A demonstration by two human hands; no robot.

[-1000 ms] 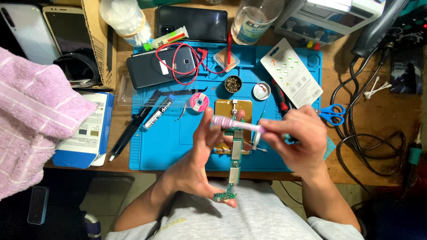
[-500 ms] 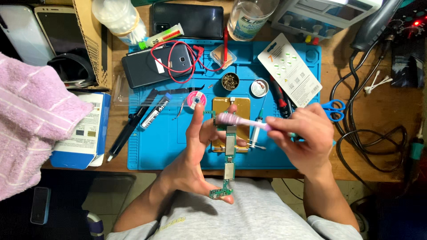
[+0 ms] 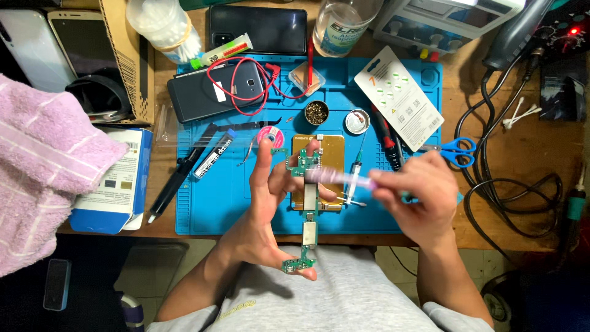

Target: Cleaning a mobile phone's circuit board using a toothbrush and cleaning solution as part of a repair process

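Motion-blurred pink brush (image 3: 338, 179); pink towel (image 3: 43, 172) and white phone (image 3: 18, 37) cropped at left edge.

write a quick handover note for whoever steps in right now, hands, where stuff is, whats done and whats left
Left hand: holds the long green circuit board upright, between fingertips at the top and thumb at the bottom.
Right hand: grips a pink-handled brush, blurred, its tip at the board's upper part.
Both are above the near edge of the blue work mat; a gold plate and a syringe lie beneath.
Done: board is off the mat and in hand.
Left: how much brushing remains cannot be told.
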